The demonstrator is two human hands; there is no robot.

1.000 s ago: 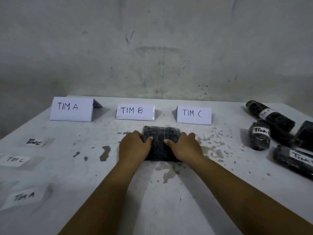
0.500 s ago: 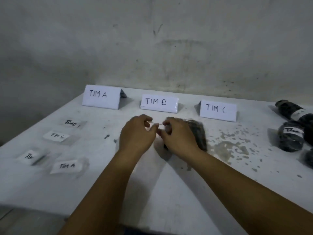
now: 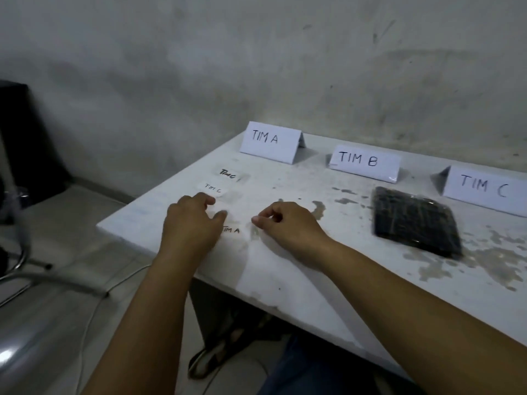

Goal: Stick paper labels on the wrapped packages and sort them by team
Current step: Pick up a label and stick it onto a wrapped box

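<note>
A dark wrapped package (image 3: 413, 223) lies flat on the white table (image 3: 285, 280), in front of the gap between the TIM B sign (image 3: 363, 162) and the TIM C sign (image 3: 484, 188); no hand touches it. My left hand (image 3: 194, 223) hovers over the loose paper labels at the table's left end, fingers bent, thumb spread. It partly covers the TIM A label (image 3: 231, 230). Two TIM C labels (image 3: 213, 189) lie just beyond its fingertips. My right hand (image 3: 285, 226) sits beside the TIM A label with loosely curled fingers, holding nothing visible.
The TIM A sign (image 3: 269, 141) stands at the table's back left. The table's left corner and edge are close to my left hand. A metal chair frame (image 3: 17, 252) and a cable lie on the floor to the left. A grey wall backs the table.
Both hands left the package and moved left to the loose labels. The view swung left, so the labelled packages at the right are out of frame.
</note>
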